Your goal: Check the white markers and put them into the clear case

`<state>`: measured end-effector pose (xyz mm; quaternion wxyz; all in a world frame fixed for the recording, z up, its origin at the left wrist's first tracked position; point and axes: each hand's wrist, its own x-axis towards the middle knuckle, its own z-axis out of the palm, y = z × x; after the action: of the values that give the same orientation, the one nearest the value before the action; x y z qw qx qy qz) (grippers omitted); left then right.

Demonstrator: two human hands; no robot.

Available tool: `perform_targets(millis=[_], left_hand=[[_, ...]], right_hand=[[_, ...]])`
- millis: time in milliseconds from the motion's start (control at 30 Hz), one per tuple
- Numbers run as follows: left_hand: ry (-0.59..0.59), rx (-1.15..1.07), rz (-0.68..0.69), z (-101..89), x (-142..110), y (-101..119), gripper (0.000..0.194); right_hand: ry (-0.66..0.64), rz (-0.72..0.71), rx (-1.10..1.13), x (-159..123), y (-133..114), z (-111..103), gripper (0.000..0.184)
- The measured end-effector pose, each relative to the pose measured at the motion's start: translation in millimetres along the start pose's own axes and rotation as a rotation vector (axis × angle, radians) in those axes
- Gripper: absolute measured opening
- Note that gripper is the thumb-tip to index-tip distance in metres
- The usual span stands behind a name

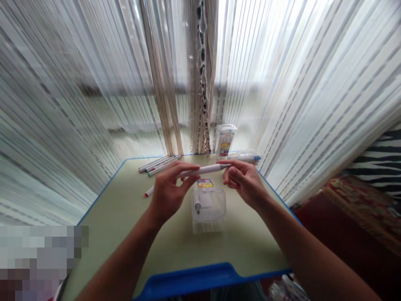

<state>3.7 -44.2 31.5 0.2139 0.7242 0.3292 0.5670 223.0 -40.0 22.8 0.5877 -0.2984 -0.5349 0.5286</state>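
A white marker is held level above the table between my two hands. Its barrel is pinched between the thumb and fingers of my left hand. My right hand is closed at the grey narrow end, thumb and forefinger at its tip. Just below the marker, a clear plastic case lies on the table with a yellow label and a marker inside. Several white markers with coloured ends lie beyond my left hand. Another with a red end is partly hidden behind that hand.
The pale table has a blue rim. At its far edge stands a clear container, with a clear plastic packet beside it. Striped string curtains hang behind. Zebra-patterned cloth is at the right.
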Motion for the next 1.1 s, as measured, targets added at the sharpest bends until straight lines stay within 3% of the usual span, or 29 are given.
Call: perform_targets(millis=[167,400,500,867,1100], left_hand=[[0.008,-0.003,0.079,4.8,-5,2,0.017],[0.034,-0.160,-0.190,-2.0,-12,-3,0.027],[0.029,-0.144,-0.243,-4.5,-14,-4,0.026],[0.047,-0.171,-0.247,-2.0,-14,0,0.016],[0.096,-0.449,-0.230,-4.5,-16,-12,0.020]], right_hand=[[0.019,0.020,0.006,-2,-1,3,0.030],[0.010,-0.066,-0.019,-2,4,-3,0.020],[0.002,-0.073,-0.055,-2,7,-7,0.020],[-0.011,-0.058,-0.035,-1,10,-6,0.020],[0.008,-0.034,-0.003,-1,7,-4,0.017]])
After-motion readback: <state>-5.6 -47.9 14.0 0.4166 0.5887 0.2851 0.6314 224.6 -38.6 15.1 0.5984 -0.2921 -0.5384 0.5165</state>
